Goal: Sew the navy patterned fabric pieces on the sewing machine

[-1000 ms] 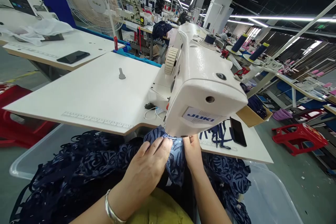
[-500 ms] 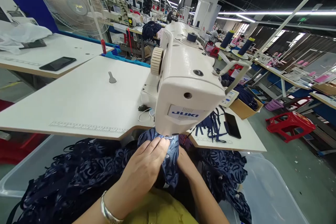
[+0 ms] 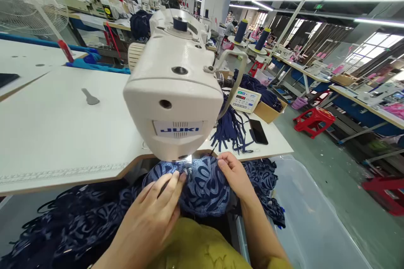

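Note:
A white JUKI sewing machine (image 3: 175, 88) stands on a white table (image 3: 57, 130) in front of me. Dark blue patterned lace fabric (image 3: 203, 183) lies under the machine's head and spills over my lap to the left. My left hand (image 3: 151, 214) lies on the fabric with its fingers stretched toward the needle area, pressing it flat. My right hand (image 3: 233, 174) pinches the fabric's right edge just beside the machine head. The needle itself is hidden by the machine head.
Navy straps (image 3: 232, 128) and a black phone (image 3: 259, 131) lie on the table right of the machine, near a control panel (image 3: 245, 100). A clear plastic bin (image 3: 303, 222) sits at my right. Thread cones (image 3: 241, 30), red stools (image 3: 312, 119) and other workstations fill the background.
My view has swung to the right, so the machine now sits left of centre. My right hand has moved out to the fabric's right edge, spreading the lace wider under the head.

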`<state>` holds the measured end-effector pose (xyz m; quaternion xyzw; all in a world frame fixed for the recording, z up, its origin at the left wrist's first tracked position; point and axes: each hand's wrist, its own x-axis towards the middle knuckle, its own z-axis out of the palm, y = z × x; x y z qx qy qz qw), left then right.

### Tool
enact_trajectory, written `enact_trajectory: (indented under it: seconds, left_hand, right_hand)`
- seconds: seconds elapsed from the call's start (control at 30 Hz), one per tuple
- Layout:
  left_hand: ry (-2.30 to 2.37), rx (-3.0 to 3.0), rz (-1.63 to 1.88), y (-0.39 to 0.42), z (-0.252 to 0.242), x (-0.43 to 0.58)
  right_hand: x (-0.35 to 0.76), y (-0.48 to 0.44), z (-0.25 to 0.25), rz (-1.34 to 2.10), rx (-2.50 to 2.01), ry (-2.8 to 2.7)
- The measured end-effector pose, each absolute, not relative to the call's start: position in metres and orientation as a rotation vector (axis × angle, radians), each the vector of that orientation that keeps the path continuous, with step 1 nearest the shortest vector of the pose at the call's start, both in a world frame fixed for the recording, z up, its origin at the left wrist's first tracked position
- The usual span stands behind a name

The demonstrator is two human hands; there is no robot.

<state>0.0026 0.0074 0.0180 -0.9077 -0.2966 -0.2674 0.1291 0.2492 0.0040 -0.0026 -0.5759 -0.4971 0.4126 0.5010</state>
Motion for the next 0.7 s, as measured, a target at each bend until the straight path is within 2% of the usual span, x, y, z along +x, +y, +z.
enact_trajectory:
  seconds: [0.57,0.7]
  left_hand:
    - [-0.997,-2.645,-0.753,0.002,0.014,0.002]
    - [-1.065,-2.747,-0.948,-0.007,0.018,-0.005]
  right_hand:
    - [0.244,-0.006,-0.012,0.839,-1.412,-1.186]
    - [0.24,-0.018,0.003,0.734,-1.332,-1.266]
